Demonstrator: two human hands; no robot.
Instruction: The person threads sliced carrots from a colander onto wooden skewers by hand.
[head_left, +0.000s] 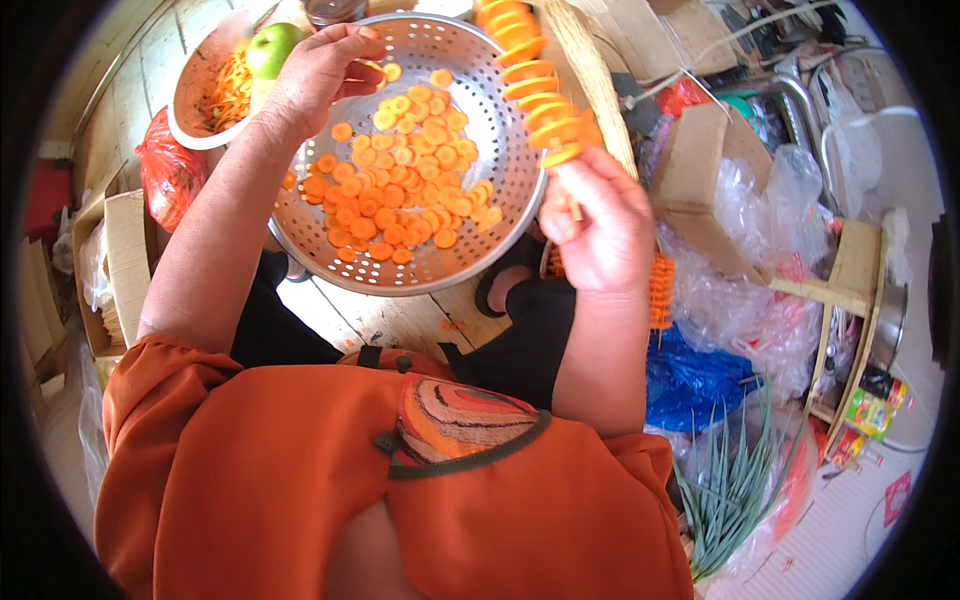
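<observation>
A metal colander (517, 154) with round holes stands before me, with many round carrot slices (394, 195) heaped on its floor. My right hand (604, 217) grips the lower end of a thin stick threaded with carrot slices (544, 105), held tilted over the colander's right rim. My left hand (319, 79) hovers over the colander's upper left part, its fingers bent. One carrot slice (392, 72) shows at its fingertips; whether they hold it or it lies behind them, I cannot tell.
A bowl (187, 135) at upper left holds shredded carrot, and a green apple (276, 49) is beside it. Below hangs a red plastic bag (171, 172). On my right are more threaded carrot slices (661, 292), a blue bag (697, 375), green onions (724, 480) and a cardboard box (694, 161).
</observation>
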